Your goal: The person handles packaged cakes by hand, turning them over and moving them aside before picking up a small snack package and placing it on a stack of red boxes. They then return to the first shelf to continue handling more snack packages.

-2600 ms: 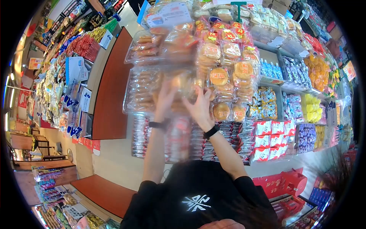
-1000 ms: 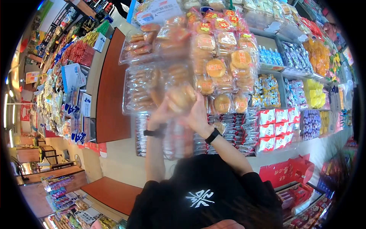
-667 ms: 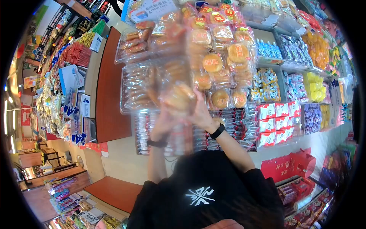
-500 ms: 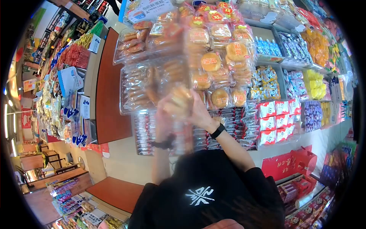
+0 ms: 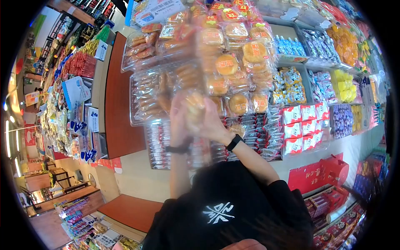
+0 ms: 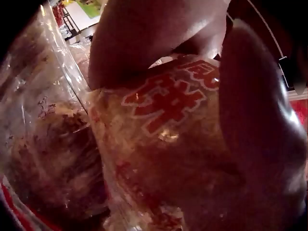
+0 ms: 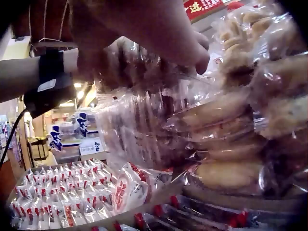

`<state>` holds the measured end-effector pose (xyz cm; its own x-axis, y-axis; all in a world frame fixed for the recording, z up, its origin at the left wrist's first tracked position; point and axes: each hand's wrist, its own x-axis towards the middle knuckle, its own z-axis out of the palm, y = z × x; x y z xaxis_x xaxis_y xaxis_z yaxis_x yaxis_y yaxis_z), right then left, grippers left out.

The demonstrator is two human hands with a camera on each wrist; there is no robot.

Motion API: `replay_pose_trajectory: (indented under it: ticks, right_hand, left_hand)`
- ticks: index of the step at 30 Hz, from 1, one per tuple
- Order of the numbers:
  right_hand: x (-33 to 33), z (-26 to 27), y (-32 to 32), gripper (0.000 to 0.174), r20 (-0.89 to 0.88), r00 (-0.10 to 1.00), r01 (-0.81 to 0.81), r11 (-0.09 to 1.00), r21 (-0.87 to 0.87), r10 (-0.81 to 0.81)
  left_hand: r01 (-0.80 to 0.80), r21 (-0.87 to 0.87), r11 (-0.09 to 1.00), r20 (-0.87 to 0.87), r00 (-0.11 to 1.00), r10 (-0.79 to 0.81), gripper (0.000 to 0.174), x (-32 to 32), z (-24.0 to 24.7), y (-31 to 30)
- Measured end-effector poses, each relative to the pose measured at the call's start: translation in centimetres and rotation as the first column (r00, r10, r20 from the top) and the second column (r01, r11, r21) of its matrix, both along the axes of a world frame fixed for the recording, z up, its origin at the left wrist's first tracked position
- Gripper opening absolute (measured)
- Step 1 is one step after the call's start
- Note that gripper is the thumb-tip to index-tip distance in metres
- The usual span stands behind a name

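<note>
In the head view both hands meet over the front of the pastry display, around a clear-wrapped stack of round pastries. My left hand grips its left side. In the left wrist view, fingers curl over the top and right of a clear wrapper printed with red characters. My right hand grips the stack from the right. The right wrist view has this hand over the wrapped stack, partly hiding it. Loose wrapped pastries lie beside it.
Clear trays of wrapped pastries stand left of the hands. Wrapped round cakes with red print are stacked to the right. Small silver-and-red packets fill a box in front. A brown wooden counter edge lies at far left.
Earlier, the hands were apart among the pastries. They then lifted the wrapped stack between them, and now have drawn closer together, with the stack turned narrower to the camera. The head view has shifted slightly.
</note>
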<state>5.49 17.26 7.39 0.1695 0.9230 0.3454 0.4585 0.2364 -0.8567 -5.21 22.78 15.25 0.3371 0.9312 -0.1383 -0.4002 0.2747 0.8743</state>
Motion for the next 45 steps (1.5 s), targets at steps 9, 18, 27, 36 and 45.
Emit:
replay_pose_trajectory:
  ticks: [9,18,27,36,45]
  right_hand:
    - [-0.6,-0.3,-0.2,0.104,-0.012,0.996,0.093,0.994,0.053,-0.093]
    - [0.2,3.0,-3.1,0.112,-0.628,0.767,-0.083,0.991,0.105,0.131]
    - [3.8,5.8,-6.2,0.119,-0.28,0.96,-0.034,0.998,-0.061,0.016]
    - [6.6,9.3,-6.1,0.13,-0.526,0.846,-0.197,0.969,-0.148,0.091]
    - [13.2,20.2,-2.6,0.066,-0.574,0.795,-0.326,0.936,-0.13,0.197]
  left_hand:
    - [0.139,0.111,0.984,-0.171,0.978,-0.119,0.057,-1.0,-1.7,1.3]
    - [0.38,0.11,0.918,-0.219,0.91,-0.351,0.064,-1.9,1.5,-1.0]
    - [0.609,0.161,0.777,-0.113,0.793,-0.599,0.098,-1.9,1.3,-2.4]
    - [0.57,0.067,0.819,-0.05,0.822,-0.567,0.092,-0.4,0.6,-2.4]
    - [0.577,0.145,0.803,-0.082,0.816,-0.572,0.048,6.1,9.7,1.5]
